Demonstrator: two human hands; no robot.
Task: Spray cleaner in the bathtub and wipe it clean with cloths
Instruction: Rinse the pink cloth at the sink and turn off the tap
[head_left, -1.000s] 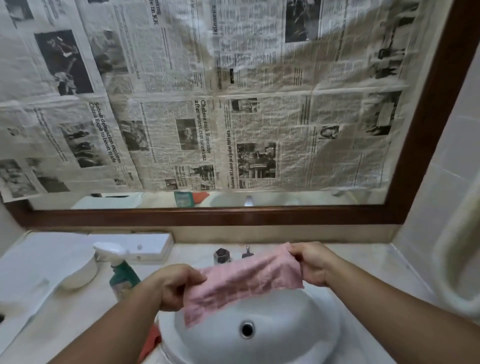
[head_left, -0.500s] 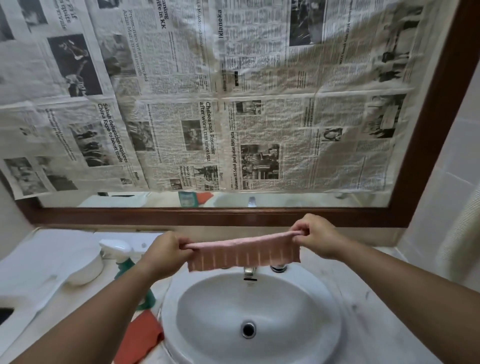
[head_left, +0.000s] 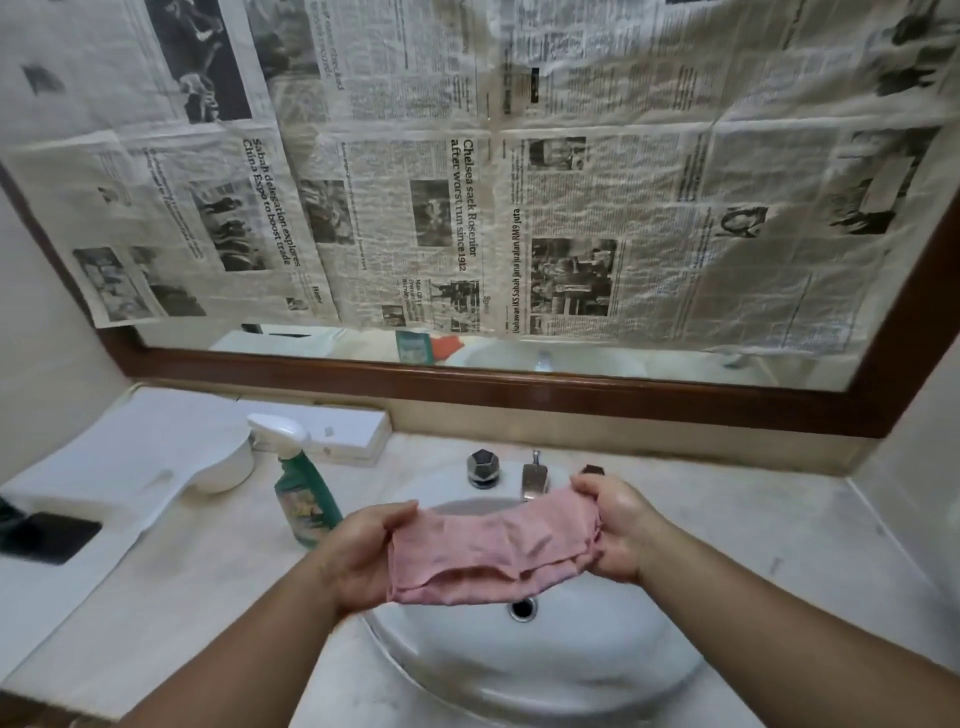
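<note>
Stretched across the bowl of a white oval ceramic sink (head_left: 545, 670): a pink woven cloth (head_left: 493, 551), folded into a slack band with layered lower edges. At its left end, the left hand (head_left: 363, 558), fingers curled round the bunched fabric, thumb on top. At its right end, the right hand (head_left: 621, 525), likewise clamped on the gathered cloth, thumb over the upper edge. Cloth held in the air just above the round metal drain (head_left: 522, 609).

Behind the cloth, on the sink's rim: a chrome faucet spout (head_left: 535, 478), with a dark faceted tap knob (head_left: 484, 467) just to its left. Left of the sink, upright on the pale marble surface (head_left: 753, 545): a green plastic spray bottle with a white trigger head (head_left: 304, 499), untouched, near the left hand. Further left, a white round bowl (head_left: 228, 462) on a sheet of white paper (head_left: 119, 483), a long white box (head_left: 332, 436) against the back ledge, and a flat black object (head_left: 47, 535) at the edge of view. Above, a brown wooden-framed mirror (head_left: 519, 397), most of its glass covered with sheets of newspaper (head_left: 571, 208).
</note>
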